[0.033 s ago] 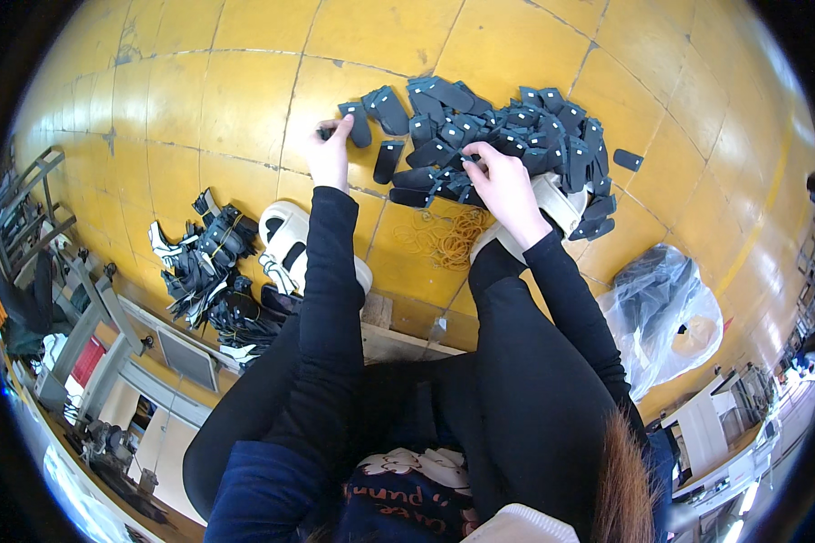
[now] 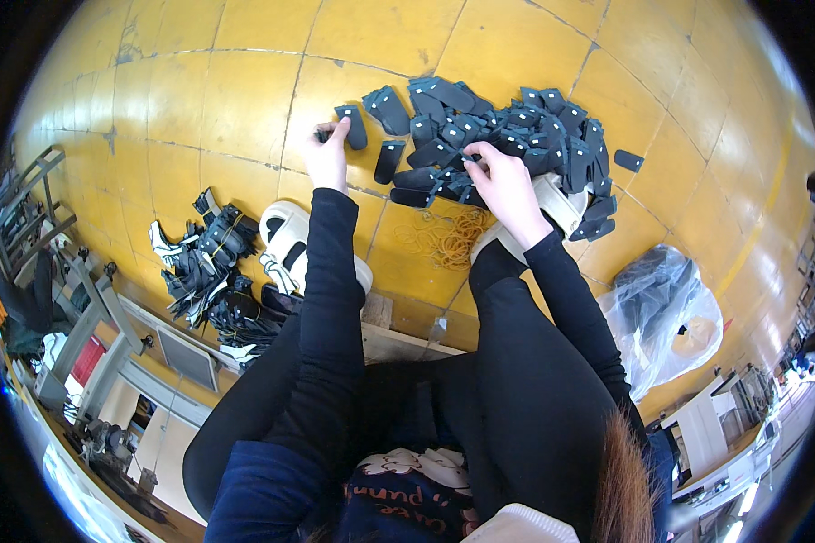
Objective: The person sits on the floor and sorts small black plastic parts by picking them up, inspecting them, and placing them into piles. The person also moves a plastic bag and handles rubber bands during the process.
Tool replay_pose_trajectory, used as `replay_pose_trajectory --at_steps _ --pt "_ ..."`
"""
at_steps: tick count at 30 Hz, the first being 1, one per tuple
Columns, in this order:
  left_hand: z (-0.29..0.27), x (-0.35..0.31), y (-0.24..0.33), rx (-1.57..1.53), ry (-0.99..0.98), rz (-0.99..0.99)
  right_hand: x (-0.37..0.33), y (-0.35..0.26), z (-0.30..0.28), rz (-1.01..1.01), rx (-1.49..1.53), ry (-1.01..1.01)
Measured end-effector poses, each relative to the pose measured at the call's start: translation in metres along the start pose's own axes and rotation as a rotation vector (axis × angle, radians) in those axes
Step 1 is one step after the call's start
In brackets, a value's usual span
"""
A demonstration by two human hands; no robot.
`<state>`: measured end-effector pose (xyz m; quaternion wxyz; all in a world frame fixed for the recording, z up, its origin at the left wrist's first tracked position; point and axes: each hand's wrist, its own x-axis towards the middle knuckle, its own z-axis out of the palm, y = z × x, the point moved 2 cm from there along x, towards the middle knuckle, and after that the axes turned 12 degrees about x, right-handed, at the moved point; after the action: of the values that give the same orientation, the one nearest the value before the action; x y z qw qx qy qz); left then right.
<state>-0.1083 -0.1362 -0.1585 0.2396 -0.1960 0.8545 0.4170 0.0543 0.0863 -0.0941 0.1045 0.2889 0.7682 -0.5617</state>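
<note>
A heap of flat dark rounded pieces, many with a small white tag, spreads over the yellow floor in front of me. At its left, my left hand is closed on one dark tagged piece; more dark material shows under its fingers. My right hand reaches to the near side of the heap, thumb and forefinger pinched at the edge of a dark tagged piece. Part of that piece is hidden by the fingers. Between the hands lie a single dark piece and other loose ones.
Yellow rubber bands lie between my light slippers. Bundled black and white pieces are piled at the left, near a metal frame. A clear plastic bag sits at the right, beyond one stray dark piece.
My left hand and the dark piece in it have shifted very slightly left. My right hand stays in the same place.
</note>
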Motion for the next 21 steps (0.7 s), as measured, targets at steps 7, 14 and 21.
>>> replay_pose_trajectory --at_steps 7,14,21 --pt "0.028 -0.018 0.015 0.27 0.086 0.276 0.007 0.0 0.003 -0.045 0.009 0.018" --pt "0.058 -0.023 0.034 0.316 -0.003 0.211 0.005 -0.007 0.004 -0.065 0.049 0.007" --pt "0.049 -0.054 0.06 -0.452 -0.631 0.033 0.011 -0.029 -0.001 -0.115 0.439 0.062"
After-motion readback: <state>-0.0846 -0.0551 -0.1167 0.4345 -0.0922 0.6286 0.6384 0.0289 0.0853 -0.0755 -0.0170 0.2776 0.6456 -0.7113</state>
